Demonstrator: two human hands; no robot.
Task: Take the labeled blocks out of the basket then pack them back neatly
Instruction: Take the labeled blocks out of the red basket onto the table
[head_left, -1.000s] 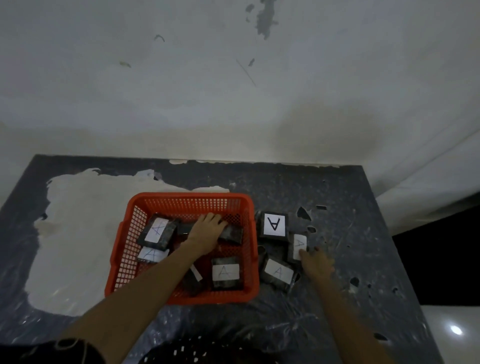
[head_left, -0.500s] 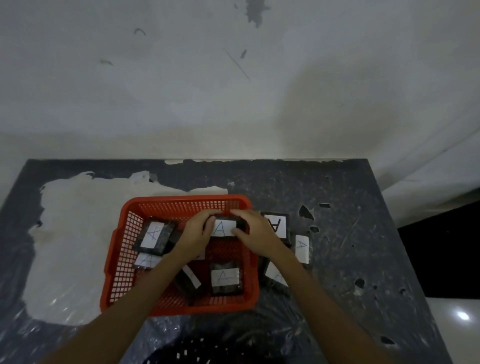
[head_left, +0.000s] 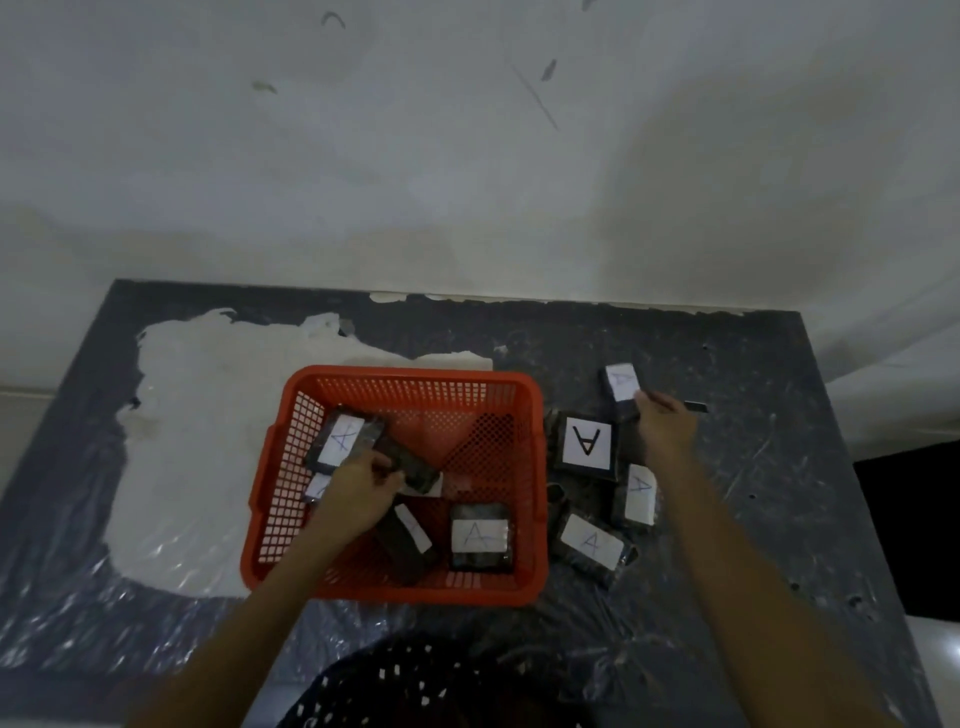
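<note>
A red mesh basket (head_left: 415, 382) sits mid-table with several dark blocks bearing white "A" labels inside. My left hand (head_left: 361, 486) is in the basket, fingers closed on a dark block (head_left: 415, 465) lying label down. Another labeled block (head_left: 344, 440) leans at the basket's left, and one (head_left: 479, 536) lies flat at its front right. My right hand (head_left: 662, 426) is right of the basket, holding a labeled block (head_left: 622, 387) by its near end just above the table. Three labeled blocks lie there: a large one (head_left: 587, 441), one (head_left: 638, 493) and one (head_left: 592, 543).
The dark table (head_left: 753, 467) is covered in crinkled clear plastic, with a big white patch (head_left: 197, 441) left of the basket. A pale wall rises behind. The table's right edge drops to a dark gap (head_left: 909, 519). Dark dotted clothing (head_left: 415, 686) shows at the bottom.
My right hand has carried a labeled block out of the basket and over to the far right of the table. My left hand shifted left inside the basket onto another block.
</note>
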